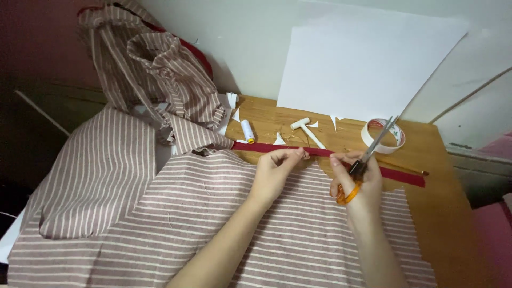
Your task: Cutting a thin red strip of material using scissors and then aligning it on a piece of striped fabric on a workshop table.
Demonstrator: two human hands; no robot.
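Note:
My left hand pinches a long dark red strip that runs along the top edge of a pink-and-white striped cloth. My right hand holds orange-handled scissors with the blades pointing up and away, and its fingertips touch the same red strip. The two hands sit close together on the strip, over a wooden table.
A roll of white tape, a small white T-shaped tool, a white thread spool and paper scraps lie on the table. A large white sheet leans on the wall. More striped fabric is heaped at the left.

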